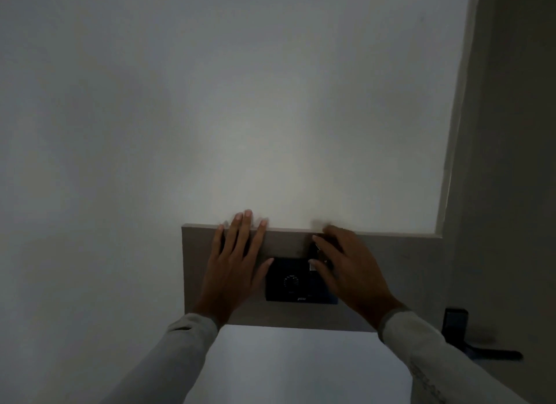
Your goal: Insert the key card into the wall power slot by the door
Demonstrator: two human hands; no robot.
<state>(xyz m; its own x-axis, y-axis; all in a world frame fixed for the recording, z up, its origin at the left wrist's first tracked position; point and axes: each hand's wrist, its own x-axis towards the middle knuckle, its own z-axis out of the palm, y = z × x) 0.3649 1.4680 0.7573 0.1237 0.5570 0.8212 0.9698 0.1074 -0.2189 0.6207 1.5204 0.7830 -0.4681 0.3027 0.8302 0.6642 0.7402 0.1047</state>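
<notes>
In dim light, the right hand point(349, 265) is covering the upper right corner of the black wall power slot point(296, 280), hiding whatever it is gripping there; the key card cannot be told apart from the dark shapes under its fingers point(316, 241), which are smearing with motion blur. The left hand point(234, 265) is masking part of the grey panel point(400, 277), its thumb overlapping the slot's left edge. Both sleeves point(168, 361) are running out of the bottom edge. The slot's markings are too small to read, and the door handle point(481, 348) is showing only as a dark blur.
</notes>
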